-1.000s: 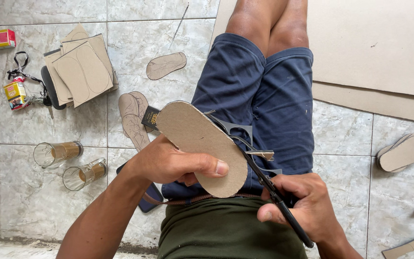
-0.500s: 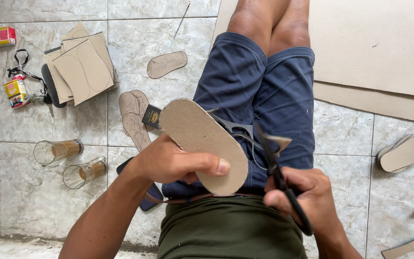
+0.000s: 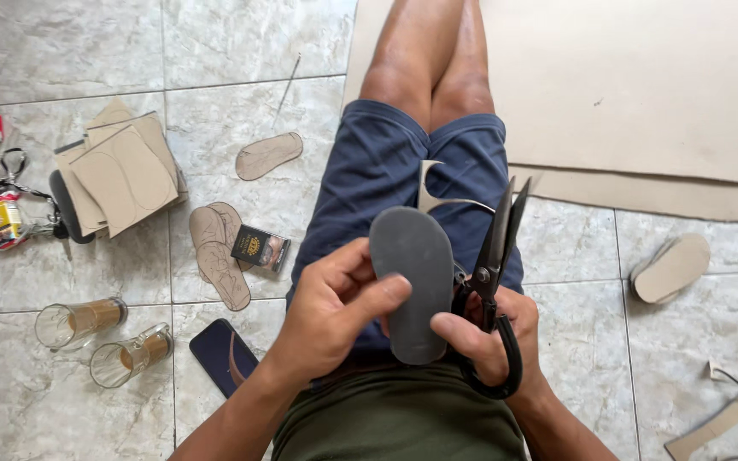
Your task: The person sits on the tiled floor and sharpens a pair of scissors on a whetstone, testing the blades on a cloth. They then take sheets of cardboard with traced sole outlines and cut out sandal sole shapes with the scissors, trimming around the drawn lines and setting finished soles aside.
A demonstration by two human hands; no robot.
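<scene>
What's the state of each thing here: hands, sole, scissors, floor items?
left hand: grips grey sole
grey sole: held upright over lap, dark face to camera
right hand: holds scissors, fingertips on sole
scissors: blades slightly open, pointing up
cutting scrap: lying on shorts
two glasses: tipped on their sides
phone: flat, screen dark
</scene>
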